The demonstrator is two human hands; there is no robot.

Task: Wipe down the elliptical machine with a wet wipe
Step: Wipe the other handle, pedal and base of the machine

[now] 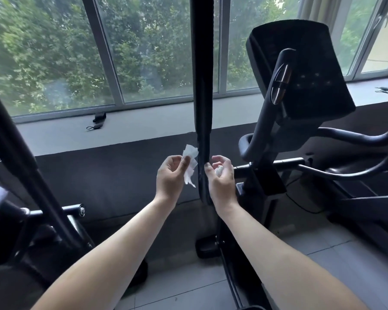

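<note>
My forearms reach forward and my two hands come up either side of one upright black bar (203,90). My left hand (171,174) pinches the wipe (191,152) between thumb and fingertips. The sheet sticks up above my fingers and hangs crumpled below them, and its inner edge is just beside the bar, touching it or very nearly. My right hand (222,176) sits on the bar's other side, fingers loosely curled round a small white wad (219,170), probably more wipe, though I can't tell for sure.

What matters is that the bar runs between my hands. Its long axis is close to vertical, running from below my wrists up out of the top of the view. The wipe is on its left, so my left hand is the one placed to work. I judge the next move to be closing the wipe round the bar and stroking along its length.

Further off to the right stands the rest of the elliptical (264,175), with its console (305,70) well apart from both hands and not within reach from here. Beyond it all, a black strap (98,121) lies on the sill (54,135) under the window (54,52).
</note>
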